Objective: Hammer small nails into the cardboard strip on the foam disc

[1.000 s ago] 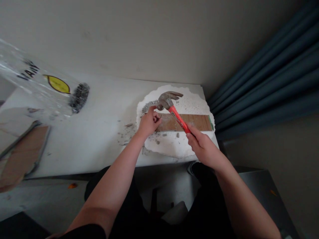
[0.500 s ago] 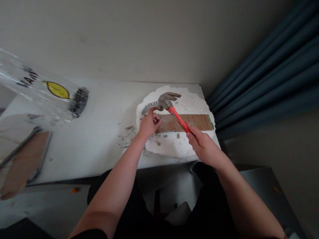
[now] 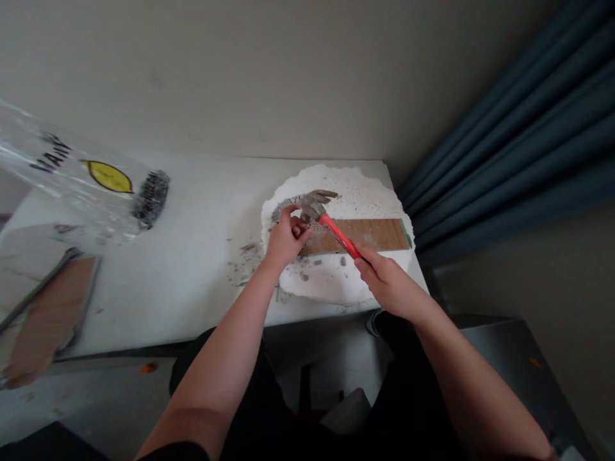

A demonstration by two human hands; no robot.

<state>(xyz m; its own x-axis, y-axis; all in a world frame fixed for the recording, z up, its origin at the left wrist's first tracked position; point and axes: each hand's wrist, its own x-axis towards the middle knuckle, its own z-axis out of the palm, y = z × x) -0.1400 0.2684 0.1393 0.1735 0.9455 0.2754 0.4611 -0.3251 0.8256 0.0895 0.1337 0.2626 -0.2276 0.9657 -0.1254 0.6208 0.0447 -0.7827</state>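
My right hand [image 3: 387, 278] is wrapped round the red handle of a claw hammer [image 3: 335, 229], its metal head hanging over the left part of a brown wood-grain strip [image 3: 379, 235]. Close beside the hammer head, my left hand [image 3: 287, 238] is pinched at the strip's left end; whatever its fingertips hold is too small to make out. The strip lies on a round white mat [image 3: 336, 282] with a ragged edge. Many small holes or dots mark the strip near my left fingers. Grey crumbs [image 3: 288, 208] are heaped behind my left hand, and more are scattered in front.
On the left of the white table [image 3: 192, 256] lies a clear plastic bag [image 3: 108, 176] with a yellow print and dark contents at its end. Another wood-grain board [image 3: 52, 314] with a dark bar [image 3: 38, 288] lies at the front left. Blue curtain [image 3: 519, 134] hangs at right.
The hammer has come down and slightly left, its head now closer to my left fingertips. My left hand stays at nearly the same spot.
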